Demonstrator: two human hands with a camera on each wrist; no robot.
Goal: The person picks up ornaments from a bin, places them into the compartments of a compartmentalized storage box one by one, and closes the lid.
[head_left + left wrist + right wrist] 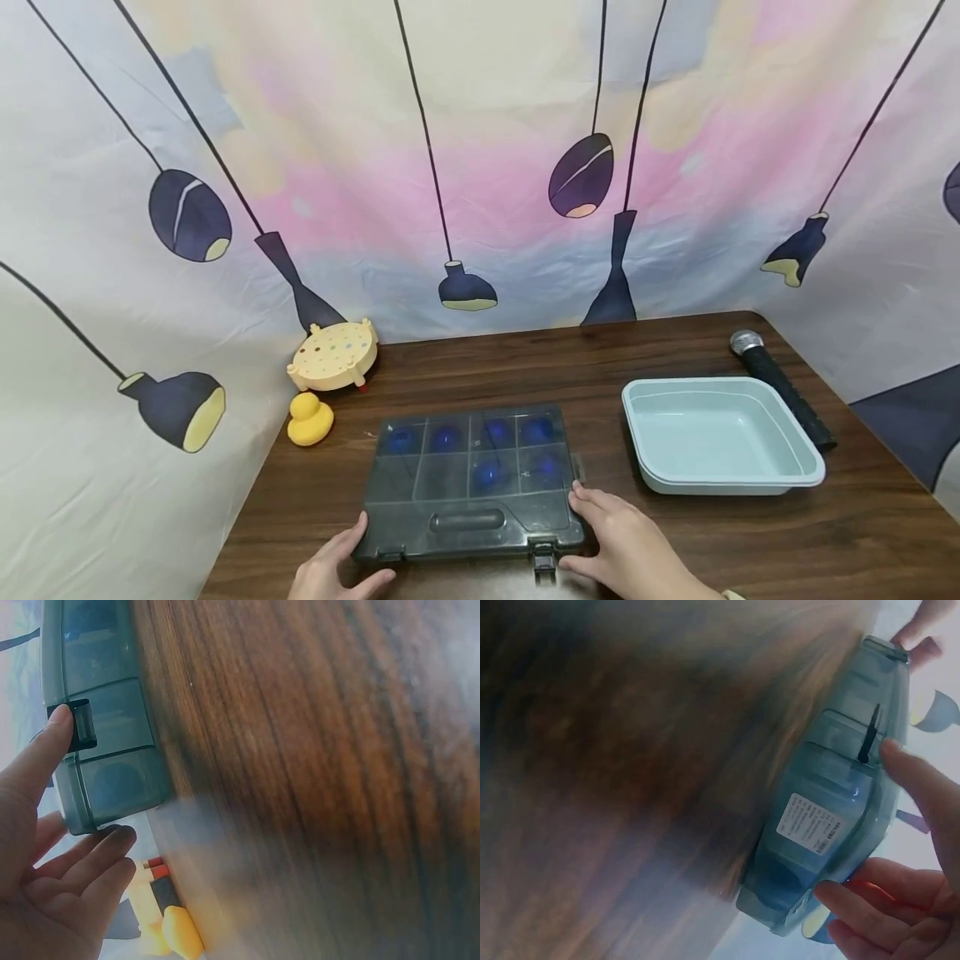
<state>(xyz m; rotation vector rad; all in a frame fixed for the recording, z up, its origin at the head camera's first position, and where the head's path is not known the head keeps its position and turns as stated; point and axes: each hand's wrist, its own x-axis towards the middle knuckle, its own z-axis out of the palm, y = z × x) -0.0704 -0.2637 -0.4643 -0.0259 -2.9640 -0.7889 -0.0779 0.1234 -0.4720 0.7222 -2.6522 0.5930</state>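
Note:
A dark see-through compartment case lies closed on the table, with several round blue things showing through its lid. At its front left corner, my left hand holds the case, thumb on the front left latch and fingers by the side wall. My right hand grips the opposite front corner, its fingers along the right side and its thumb at the front. The front right latch sticks out from the case. A white printed label shows on a wall in the right wrist view.
Left of the case sit a yellow rubber duck and a cream round toy with small legs. To the right stands a pale blue tray, with a black microphone behind it. A patterned cloth hangs beyond the wooden table.

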